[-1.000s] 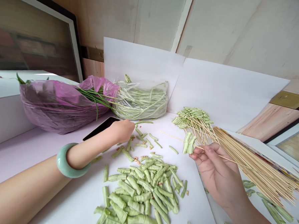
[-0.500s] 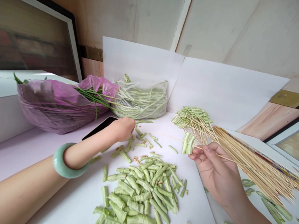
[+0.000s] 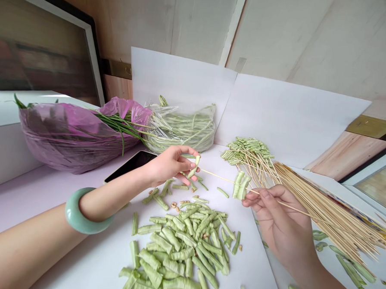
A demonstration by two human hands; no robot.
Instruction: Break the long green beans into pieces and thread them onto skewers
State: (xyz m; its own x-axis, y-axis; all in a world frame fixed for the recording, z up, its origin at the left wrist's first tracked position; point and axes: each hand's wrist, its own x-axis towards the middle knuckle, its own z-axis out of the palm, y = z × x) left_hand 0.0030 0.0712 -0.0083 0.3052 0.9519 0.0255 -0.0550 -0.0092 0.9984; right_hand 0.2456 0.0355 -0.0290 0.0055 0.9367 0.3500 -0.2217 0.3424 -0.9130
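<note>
Two hands above a white worktop (image 3: 254,268): left hand (image 3: 169,165), with a jade bangle (image 3: 87,212) on the wrist, fingers (image 3: 187,162) curled and pinching one short piece of long bean (image 3: 194,167); right hand (image 3: 281,222), fingers (image 3: 266,193) closed on a thin bamboo skewer (image 3: 220,176) carrying two bean pieces (image 3: 241,186). Heap of cut beans (image 3: 177,251) just below, loose bamboo skewers (image 3: 331,220) beside the right hand. Each piece probably light, firm yet easily split, so best pinched gently at the middle, well away from the cut ends; skewer stiff but slender, steadiest held close to the beans
</note>
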